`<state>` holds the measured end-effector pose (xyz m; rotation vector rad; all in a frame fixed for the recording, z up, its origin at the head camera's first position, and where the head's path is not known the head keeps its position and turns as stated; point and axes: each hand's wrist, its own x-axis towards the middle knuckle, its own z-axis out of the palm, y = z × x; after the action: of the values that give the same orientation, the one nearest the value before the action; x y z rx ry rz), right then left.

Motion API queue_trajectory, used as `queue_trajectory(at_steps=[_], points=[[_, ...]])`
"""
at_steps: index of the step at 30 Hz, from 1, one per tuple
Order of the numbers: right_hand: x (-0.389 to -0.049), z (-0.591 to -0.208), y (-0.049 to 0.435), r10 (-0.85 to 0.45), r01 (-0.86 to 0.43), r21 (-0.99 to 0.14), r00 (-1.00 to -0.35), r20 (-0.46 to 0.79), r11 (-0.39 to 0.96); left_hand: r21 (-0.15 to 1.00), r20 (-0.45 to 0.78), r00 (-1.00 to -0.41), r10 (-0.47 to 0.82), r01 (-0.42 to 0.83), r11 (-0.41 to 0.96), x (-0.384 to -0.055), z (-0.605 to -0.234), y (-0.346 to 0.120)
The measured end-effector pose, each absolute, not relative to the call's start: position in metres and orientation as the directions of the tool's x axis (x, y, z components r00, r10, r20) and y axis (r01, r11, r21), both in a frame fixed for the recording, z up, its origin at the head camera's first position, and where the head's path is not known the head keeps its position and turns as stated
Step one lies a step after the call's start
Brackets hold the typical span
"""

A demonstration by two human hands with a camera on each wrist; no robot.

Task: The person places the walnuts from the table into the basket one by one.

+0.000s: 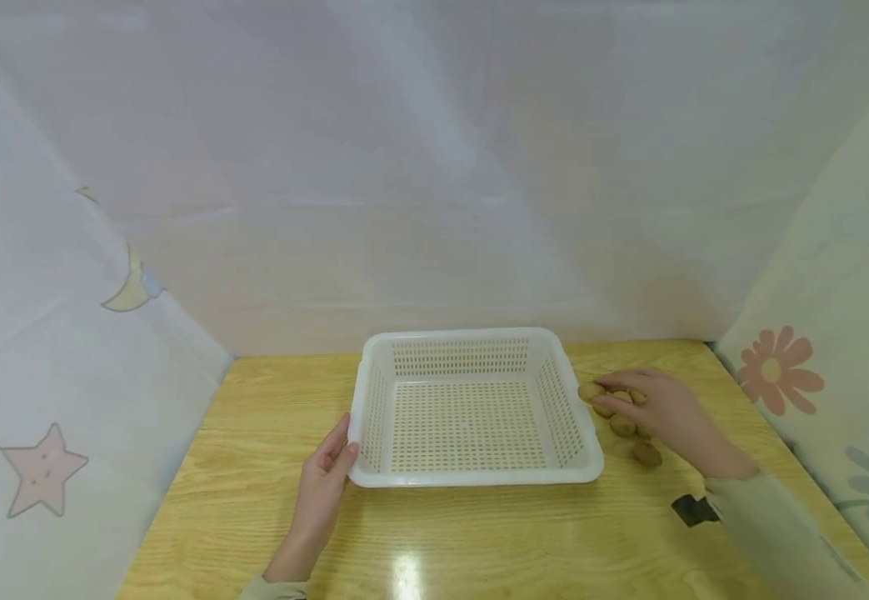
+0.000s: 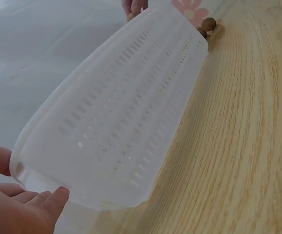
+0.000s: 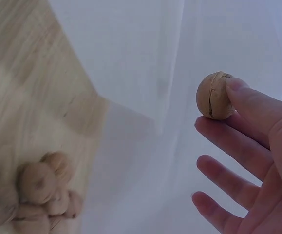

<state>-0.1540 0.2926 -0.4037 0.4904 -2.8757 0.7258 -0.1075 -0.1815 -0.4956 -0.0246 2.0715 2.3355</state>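
Note:
A white plastic basket (image 1: 475,478) with slotted sides stands on the wooden table, and nothing lies inside it. My left hand (image 1: 322,479) grips its left rim, thumb above and fingers beneath, as the left wrist view shows at the basket's end wall (image 2: 121,112). Just beyond the right rim, my right hand (image 1: 662,412) pinches a walnut (image 3: 213,97) between thumb and fingers. A split runs down that walnut's shell. The other fingers of this hand (image 3: 272,146) are spread. Below it, several walnuts (image 1: 621,426) lie in a pile on the table.
One walnut (image 1: 647,454) lies at the near side of the pile. A small black piece (image 1: 692,510) is on the table by the right sleeve (image 1: 771,517). Pale cloth (image 1: 434,208) with printed figures encloses the table (image 1: 269,467) at the back and sides.

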Motion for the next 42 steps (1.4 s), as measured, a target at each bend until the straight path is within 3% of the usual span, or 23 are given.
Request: queue_trajectory(at_steps=[16,27,42], points=[[-0.190,-0.387,0.227,-0.375,-0.397,-0.485,-0.915,0.147,0.779,0.990,-0.022,-1.000,0.006,-0.023,-0.137,-0.107,-0.493,-0.181],[-0.215,-0.383,0.186,-0.497,-0.545,-0.409,-0.838,0.226,0.732,0.992,0.011,-1.000,0.017,0.009,-0.125,-0.106,-0.494,-0.181],[-0.250,-0.404,0.126,-0.552,-0.508,-0.547,-0.828,0.097,0.665,0.990,-0.013,-1.000,0.022,-0.016,-0.143,-0.108,-0.497,-0.182]])
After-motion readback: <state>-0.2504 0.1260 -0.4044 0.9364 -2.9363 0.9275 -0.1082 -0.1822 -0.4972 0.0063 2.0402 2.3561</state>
